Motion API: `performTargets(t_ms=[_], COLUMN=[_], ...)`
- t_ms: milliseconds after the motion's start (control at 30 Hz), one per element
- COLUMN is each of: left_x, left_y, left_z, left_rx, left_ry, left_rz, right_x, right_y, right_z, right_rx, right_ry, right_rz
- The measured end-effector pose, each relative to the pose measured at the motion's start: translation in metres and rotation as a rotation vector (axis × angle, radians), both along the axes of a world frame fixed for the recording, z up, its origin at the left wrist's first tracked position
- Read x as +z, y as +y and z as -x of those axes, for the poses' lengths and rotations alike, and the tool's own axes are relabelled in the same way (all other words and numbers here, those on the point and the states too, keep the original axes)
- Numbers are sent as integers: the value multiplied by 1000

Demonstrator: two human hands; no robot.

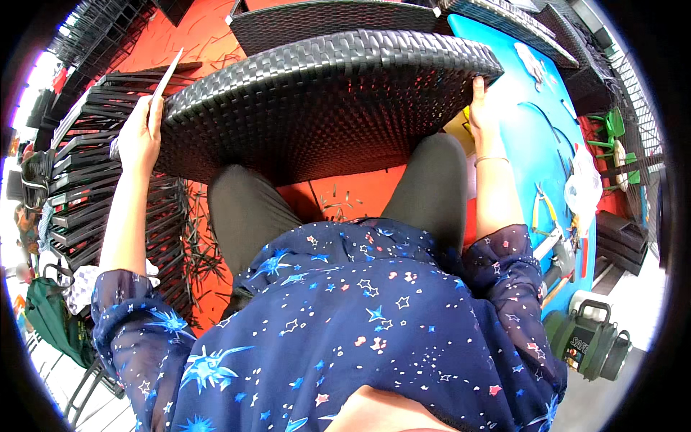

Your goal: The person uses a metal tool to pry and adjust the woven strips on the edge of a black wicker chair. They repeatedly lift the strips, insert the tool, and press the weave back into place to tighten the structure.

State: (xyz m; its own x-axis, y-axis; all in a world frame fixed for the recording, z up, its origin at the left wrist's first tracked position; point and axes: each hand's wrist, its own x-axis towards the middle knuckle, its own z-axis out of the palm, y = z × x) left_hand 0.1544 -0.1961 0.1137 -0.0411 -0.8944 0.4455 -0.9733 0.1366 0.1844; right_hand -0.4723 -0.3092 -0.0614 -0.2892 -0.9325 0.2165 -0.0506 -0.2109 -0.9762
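Observation:
A large black woven wicker panel (288,115) with a curved, thick edge lies tilted across my knees. My left hand (140,135) is closed on its left end. From between the fingers of that hand a thin, pale, pointed blade-like piece (168,75) sticks up; its lower part is hidden. At the panel's right end, my right hand (482,111) grips the corner, with the thumb up at the rim and the other fingers mostly hidden.
To the left, several black slatted frames (86,180) are stacked. A blue table (518,129) at the right bears pliers (548,216), a hammer-like tool and a plastic bag (581,189). Black strip scraps (205,245) litter the red floor. A green-black jug (586,342) stands lower right.

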Motion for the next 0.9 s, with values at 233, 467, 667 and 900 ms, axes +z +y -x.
performTargets(t_ms=[233, 467, 667, 900], left_x=[12, 17, 13, -1], left_y=[17, 35, 15, 7], left_z=[73, 150, 157, 169], left_rx=[-287, -425, -339, -375], left_ry=[414, -37, -83, -36], left_rz=[149, -104, -198, -143], right_x=[36, 22, 21, 21], right_y=[38, 41, 40, 45], right_z=[-27, -33, -38, -31], right_rx=[64, -18, 54, 66], right_ry=[-28, 30, -59, -43], right_rz=[-46, 2, 34, 32])
